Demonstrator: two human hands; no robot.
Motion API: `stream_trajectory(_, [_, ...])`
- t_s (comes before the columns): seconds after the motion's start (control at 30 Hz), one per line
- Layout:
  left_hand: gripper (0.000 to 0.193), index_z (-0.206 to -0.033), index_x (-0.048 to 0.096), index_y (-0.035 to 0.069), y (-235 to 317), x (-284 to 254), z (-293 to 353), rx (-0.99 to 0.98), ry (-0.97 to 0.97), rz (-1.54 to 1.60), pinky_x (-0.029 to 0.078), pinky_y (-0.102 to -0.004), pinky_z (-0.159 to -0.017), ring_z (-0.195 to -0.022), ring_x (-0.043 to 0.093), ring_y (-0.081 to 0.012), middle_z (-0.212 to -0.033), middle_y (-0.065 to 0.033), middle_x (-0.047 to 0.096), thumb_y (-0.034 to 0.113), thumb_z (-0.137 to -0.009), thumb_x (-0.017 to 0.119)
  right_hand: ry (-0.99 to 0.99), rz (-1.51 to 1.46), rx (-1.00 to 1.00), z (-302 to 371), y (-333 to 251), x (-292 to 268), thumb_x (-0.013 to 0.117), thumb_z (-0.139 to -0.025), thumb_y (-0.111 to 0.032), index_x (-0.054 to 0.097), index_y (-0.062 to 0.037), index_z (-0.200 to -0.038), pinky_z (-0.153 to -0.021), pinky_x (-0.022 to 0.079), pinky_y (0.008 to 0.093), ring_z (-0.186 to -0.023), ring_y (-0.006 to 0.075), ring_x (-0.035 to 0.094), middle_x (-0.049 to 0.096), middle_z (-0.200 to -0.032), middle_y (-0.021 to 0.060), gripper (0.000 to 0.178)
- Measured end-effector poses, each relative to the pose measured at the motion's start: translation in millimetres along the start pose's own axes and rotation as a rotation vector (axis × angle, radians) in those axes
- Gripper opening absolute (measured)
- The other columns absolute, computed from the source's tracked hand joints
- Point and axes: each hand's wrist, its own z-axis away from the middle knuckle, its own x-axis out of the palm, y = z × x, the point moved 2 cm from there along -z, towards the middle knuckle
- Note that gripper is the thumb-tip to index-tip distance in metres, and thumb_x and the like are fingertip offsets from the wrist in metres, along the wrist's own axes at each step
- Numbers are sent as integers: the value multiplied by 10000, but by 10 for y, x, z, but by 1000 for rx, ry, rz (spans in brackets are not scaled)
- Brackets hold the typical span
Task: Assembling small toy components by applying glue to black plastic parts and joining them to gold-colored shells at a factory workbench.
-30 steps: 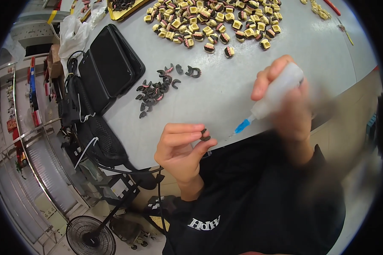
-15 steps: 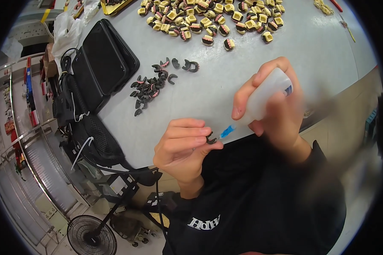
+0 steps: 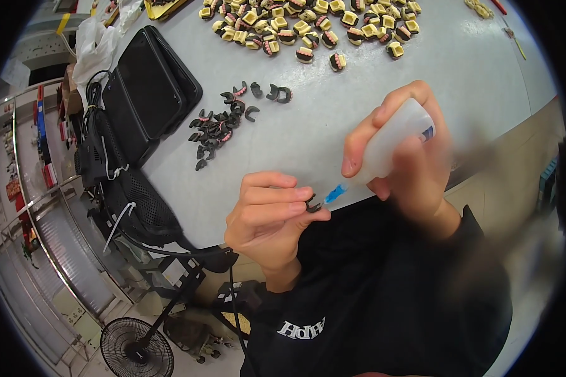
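Observation:
Between thumb and fingertips, my left hand (image 3: 267,217) pinches a small black U-shaped piece (image 3: 313,205) near the table's front edge. My right hand (image 3: 421,166) is wrapped round a translucent white squeeze bottle (image 3: 393,138), tilted so that its blue nozzle (image 3: 335,193) points down and left. The nozzle's tip is at or very close to the black piece; whether they touch I cannot tell. Beyond my left hand lies a loose heap of similar black curved pieces (image 3: 217,129), some with pink-and-white tooth rows. My fingers partly cover the held piece.
Many cream, black and pink denture-like models (image 3: 308,28) are spread over the far side of the grey table (image 3: 314,125). At the left are a black flat device (image 3: 148,88), cables and a black mesh bag (image 3: 141,207). A fan (image 3: 137,347) stands on the floor.
Both hands keep almost the same pose, with nozzle and black piece still together. The table and its things have shifted slightly left and up in the view.

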Motion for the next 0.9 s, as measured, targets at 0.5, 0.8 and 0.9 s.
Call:
stream_trajectory(0.5, [343,-741,596,70,-34,23,6,29,1,-25,471,-259,-580,-736,572,-211,-743,-68,661,74,-501,841,1,39,-26,6,2,-35,449,-910,-454,342,-52,-976,-326,292,184,-341,57,327,585,-642,149,422])
stream_trajectory(0.8, [360,-750,597,71,-7,21,-6,-19,18,10,449,-262,-574,-719,543,-197,-723,-51,631,78,-492,848,15,69,-85,-6,-21,-38,438,-912,-466,336,-58,-977,-322,296,187,-329,59,322,583,-644,152,426])
stream_trajectory(0.9, [363,-758,600,68,-11,21,-2,-27,14,4,444,-262,-579,-717,536,-194,-723,-50,624,73,-493,848,23,73,-110,-3,-15,-15,428,-917,-463,335,-61,-973,-322,304,185,-328,64,334,585,-650,157,416])
